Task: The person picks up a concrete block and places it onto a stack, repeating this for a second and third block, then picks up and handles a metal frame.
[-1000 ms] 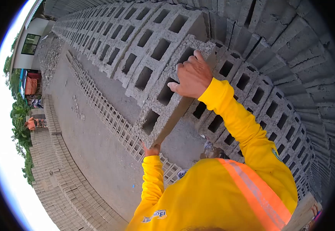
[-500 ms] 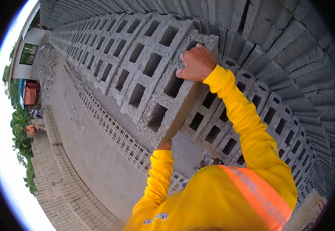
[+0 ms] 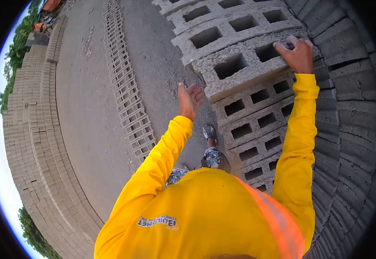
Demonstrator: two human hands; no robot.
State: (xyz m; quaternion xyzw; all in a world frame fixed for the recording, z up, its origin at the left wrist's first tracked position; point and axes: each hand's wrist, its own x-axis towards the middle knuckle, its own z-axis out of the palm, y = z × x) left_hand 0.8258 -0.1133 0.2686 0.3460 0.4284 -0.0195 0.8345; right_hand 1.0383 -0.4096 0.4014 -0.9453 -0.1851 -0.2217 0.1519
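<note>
A grey hollow concrete block [image 3: 220, 88] lies on the near end of a stacked row, its holes facing up. Over its right end is my right hand [image 3: 299, 56], with the fingers bent on the block and the thumb beside a hole. My left hand [image 3: 191, 100] is off the block, to its left over the ground. Its fingers are spread and it holds nothing. More hollow blocks [image 3: 207, 36] stand in line just beyond this one. Lower blocks [image 3: 252, 121] show on the near side, beside my body.
A tall wall of stacked blocks [image 3: 347, 112] rises on the right. To the left, a ladder-like strip of blocks [image 3: 125, 93] runs along the ground [image 3: 84, 86]. Further left stands another big block stack [image 3: 32, 125]. My shoe [image 3: 209, 131] is close to the lower blocks.
The block was held up by both hands and tilted; now it lies on the row. My left hand has let go from beneath and moved away. My view has turned downward.
</note>
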